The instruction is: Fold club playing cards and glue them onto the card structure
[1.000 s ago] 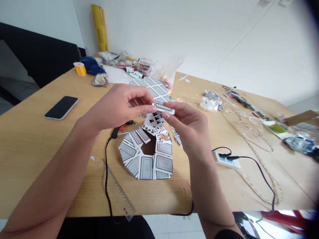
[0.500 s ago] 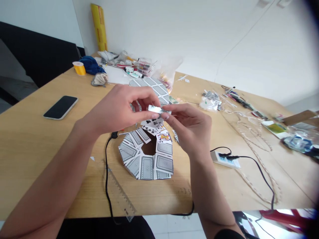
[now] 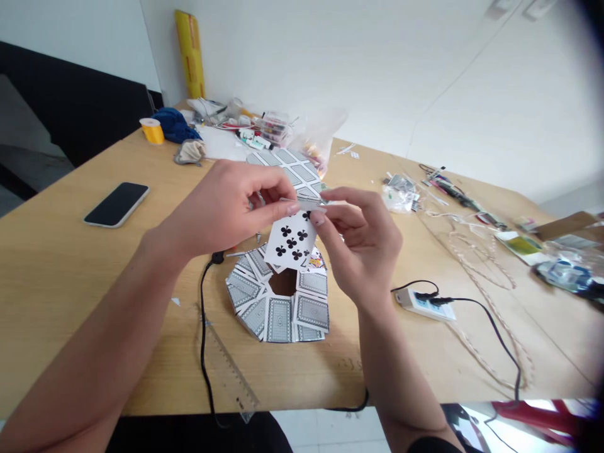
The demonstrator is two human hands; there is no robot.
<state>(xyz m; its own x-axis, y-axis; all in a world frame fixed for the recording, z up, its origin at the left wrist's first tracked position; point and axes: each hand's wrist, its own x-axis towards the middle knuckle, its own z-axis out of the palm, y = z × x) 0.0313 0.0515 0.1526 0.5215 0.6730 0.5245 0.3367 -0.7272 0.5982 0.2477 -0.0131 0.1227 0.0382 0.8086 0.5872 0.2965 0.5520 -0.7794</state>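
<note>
A black phone (image 3: 116,204) lies at the table's (image 3: 56,270) left. The left hand (image 3: 226,204) and right hand (image 3: 361,242) pinch the folded top edge of a clubs card (image 3: 291,240) between closed fingers, holding it above the ring of cards (image 3: 278,301). A white adapter (image 3: 425,304) lies right.

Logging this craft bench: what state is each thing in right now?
clubs card: folded along its top edge, face showing, pinched by both hands.
left hand: grip closed on the fold.
right hand: grip closed on the fold.
card ring: on the table, centre open.
phone: screen dark, lying flat.
power strip: black cable plugged in.
</note>
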